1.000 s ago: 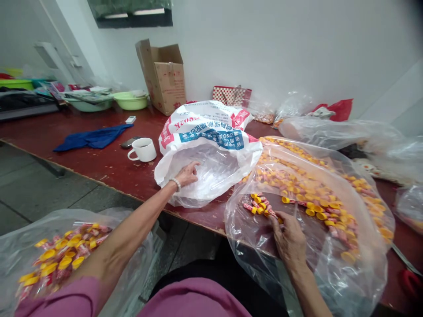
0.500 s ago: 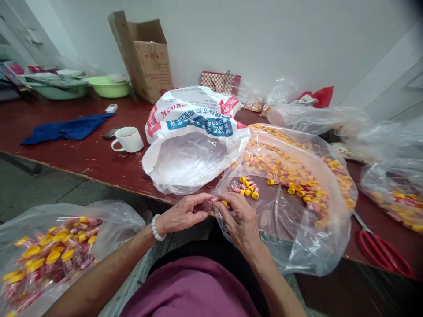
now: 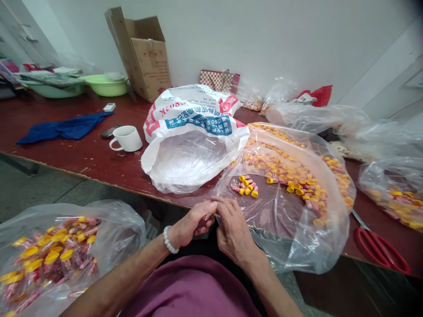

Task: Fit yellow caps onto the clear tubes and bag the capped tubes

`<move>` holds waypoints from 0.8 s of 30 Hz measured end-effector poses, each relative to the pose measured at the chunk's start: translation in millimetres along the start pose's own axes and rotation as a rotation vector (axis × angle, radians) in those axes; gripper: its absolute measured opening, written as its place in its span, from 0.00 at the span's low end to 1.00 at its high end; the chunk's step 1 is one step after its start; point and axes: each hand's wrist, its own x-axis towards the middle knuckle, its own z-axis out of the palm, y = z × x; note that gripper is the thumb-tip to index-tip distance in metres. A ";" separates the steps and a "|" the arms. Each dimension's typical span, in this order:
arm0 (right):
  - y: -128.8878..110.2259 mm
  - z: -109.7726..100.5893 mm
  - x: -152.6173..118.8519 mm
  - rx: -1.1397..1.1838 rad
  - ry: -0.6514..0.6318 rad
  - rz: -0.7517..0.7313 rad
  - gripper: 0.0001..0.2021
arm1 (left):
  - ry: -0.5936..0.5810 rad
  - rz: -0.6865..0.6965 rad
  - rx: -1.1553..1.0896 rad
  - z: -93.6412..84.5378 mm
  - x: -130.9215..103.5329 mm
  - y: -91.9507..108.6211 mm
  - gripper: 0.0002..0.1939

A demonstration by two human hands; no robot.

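My left hand (image 3: 193,223), with a white bead bracelet at the wrist, is closed around a small red-and-white patterned tube (image 3: 206,216). Against the tube's end, my right hand (image 3: 233,229) presses with bent fingers, which hide most of the yellow cap. Just beyond the hands, a clear plastic bag (image 3: 280,207) lies on the table, with a small cluster of yellow-capped tubes (image 3: 246,186) and a larger heap (image 3: 307,185). Below my left forearm, another clear bag (image 3: 115,224) holds many similar tubes (image 3: 53,253).
A white printed sack (image 3: 198,116) gapes open on the red table (image 3: 89,160). Left of it stand a white mug (image 3: 130,140), a blue cloth (image 3: 62,127) and a cardboard box (image 3: 150,66). Red-handled scissors (image 3: 380,248) lie at the right edge, near another bag of tubes (image 3: 401,198).
My hands have drawn together. My left fingers have curled round the tube, and my right fingers have moved over its end. The view has shifted slightly.
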 end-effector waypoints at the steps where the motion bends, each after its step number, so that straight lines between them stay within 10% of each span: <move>1: -1.5 3.1 0.0 0.000 -0.010 -0.001 0.32 | 0.026 -0.003 -0.021 1.6 1.6 -1.5 0.21; 8: 27.4 0.2 0.5 0.200 0.149 0.137 0.27 | 0.233 0.243 0.202 -17.3 19.4 9.4 0.20; 14: 114.1 -29.0 -9.8 -0.356 0.390 0.343 0.17 | 0.591 0.482 0.481 -78.6 64.3 54.0 0.16; 24: 132.5 -16.7 -20.1 -0.379 0.317 0.363 0.10 | 0.680 0.234 1.006 -128.8 150.4 82.9 0.10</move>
